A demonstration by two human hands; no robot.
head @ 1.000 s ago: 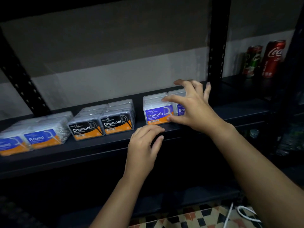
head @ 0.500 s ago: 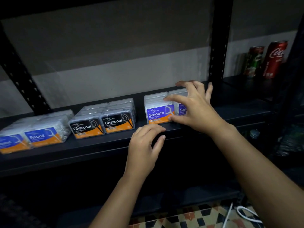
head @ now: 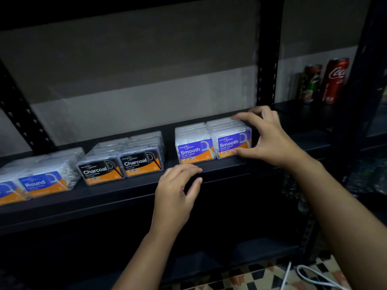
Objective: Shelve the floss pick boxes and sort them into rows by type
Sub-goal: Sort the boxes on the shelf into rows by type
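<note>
Fingers of the right hand (head: 270,139) are spread in a loose claw at the right end of the clear plastic purple-and-orange "Smooth" floss pick boxes (head: 213,141), thumb at the front lower corner, fingertips at or just above the back top edge; whether they truly grip I cannot tell. Relaxed and holding nothing, the left hand (head: 178,189) rests at the front lip of the black metal shelf (head: 125,193), centre frame. Black-labelled "Charcoal" boxes (head: 123,162) sit left of centre, blue "Round" boxes (head: 39,176) at far left, red soda cans (head: 326,80) upper right. Sorting looks nearly done; the likely next move is squaring the Smooth row gently.
</note>
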